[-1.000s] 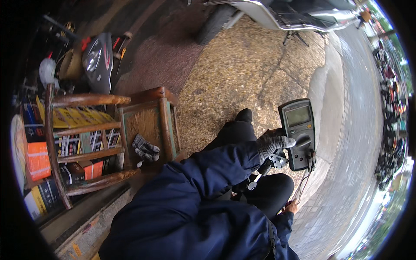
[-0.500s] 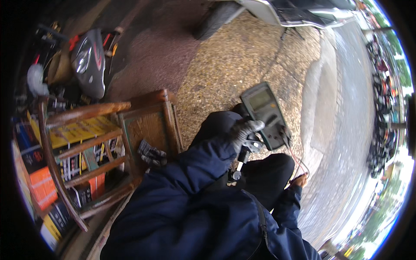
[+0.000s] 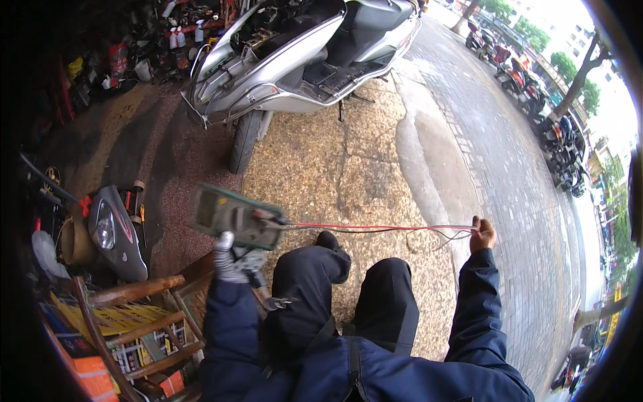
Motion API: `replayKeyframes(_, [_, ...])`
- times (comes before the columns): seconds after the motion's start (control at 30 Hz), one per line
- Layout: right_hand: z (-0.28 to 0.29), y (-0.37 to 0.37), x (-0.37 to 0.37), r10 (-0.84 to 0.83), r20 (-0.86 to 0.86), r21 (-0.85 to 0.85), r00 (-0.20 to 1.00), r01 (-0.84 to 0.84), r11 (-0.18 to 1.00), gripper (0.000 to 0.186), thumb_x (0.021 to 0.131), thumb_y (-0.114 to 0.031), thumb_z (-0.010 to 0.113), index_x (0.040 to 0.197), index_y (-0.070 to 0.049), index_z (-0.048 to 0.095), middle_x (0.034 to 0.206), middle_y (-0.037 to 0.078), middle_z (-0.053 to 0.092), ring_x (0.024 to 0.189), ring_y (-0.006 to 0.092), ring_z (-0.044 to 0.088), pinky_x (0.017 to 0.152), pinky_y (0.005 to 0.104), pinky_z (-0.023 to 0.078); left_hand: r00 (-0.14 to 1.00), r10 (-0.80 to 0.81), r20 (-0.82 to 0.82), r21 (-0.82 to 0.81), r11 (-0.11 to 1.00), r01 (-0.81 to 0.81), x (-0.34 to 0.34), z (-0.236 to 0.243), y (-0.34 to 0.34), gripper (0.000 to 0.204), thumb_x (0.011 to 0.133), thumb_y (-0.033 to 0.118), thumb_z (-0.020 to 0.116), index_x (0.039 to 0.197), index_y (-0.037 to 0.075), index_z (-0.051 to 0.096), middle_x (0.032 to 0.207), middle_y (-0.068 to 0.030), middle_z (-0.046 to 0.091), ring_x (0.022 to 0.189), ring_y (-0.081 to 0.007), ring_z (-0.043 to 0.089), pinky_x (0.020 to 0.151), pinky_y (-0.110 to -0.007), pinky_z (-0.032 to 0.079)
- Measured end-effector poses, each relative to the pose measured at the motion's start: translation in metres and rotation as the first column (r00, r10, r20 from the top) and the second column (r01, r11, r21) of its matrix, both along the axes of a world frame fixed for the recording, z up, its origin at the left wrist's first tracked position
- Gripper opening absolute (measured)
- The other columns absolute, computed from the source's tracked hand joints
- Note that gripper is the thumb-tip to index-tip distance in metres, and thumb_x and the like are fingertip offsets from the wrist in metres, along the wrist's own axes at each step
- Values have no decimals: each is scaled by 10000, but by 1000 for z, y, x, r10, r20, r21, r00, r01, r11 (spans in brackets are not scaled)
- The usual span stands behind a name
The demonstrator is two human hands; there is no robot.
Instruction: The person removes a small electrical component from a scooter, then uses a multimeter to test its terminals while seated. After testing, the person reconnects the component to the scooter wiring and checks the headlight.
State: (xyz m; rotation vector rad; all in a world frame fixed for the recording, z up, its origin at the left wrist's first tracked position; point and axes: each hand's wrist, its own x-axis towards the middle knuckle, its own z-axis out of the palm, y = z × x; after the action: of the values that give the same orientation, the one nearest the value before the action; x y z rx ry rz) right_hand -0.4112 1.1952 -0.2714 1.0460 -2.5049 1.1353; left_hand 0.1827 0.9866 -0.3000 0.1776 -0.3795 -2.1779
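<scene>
While your gloved left hand (image 3: 226,258) clamps the green multimeter (image 3: 236,216) from below, its long axis running left to right, your right hand (image 3: 481,233) pinches the far ends of the red and black test leads (image 3: 382,228). Leads stretch taut, level between both hands, above your knees. Silver scooter (image 3: 301,60) stands well ahead.

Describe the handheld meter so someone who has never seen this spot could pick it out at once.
Start at the big silver scooter parked at the top, then drop down across the pebbled pavement to the person's gloved left hand. That hand holds up a flat rectangular grey-green meter with a pale screen. It alone has red and black leads stretching right to the bare right hand.
</scene>
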Motion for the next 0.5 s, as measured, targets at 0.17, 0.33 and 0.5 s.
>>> replayKeyframes(0.17, [-65,-24,-56,434,125,-327,892,-375,867,267,939,-236,650,781,-22,632,726,27,638,681,110,547,628,291,434,986,-4,168,-117,993,24,82,-32,46,556,948,533,441,719,78,661,639,-85,634,439,-180,506,503,-300,444])
replayKeyframes(0.33, [-73,-33,-71,258,82,78,963,-265,961,372,944,-322,635,687,-66,555,608,-38,473,614,70,393,552,287,331,829,344,440,173,874,-454,139,-62,94,406,855,419,647,976,35,596,707,-92,618,409,-169,486,390,-305,402])
replayKeyframes(0.5, [-80,-19,-57,233,433,-86,871,-217,972,459,945,-415,617,648,-74,542,565,-31,407,588,77,354,502,295,289,588,332,737,248,677,-693,192,-108,102,368,819,354,710,1054,102,579,811,-103,603,494,-274,523,455,-425,476])
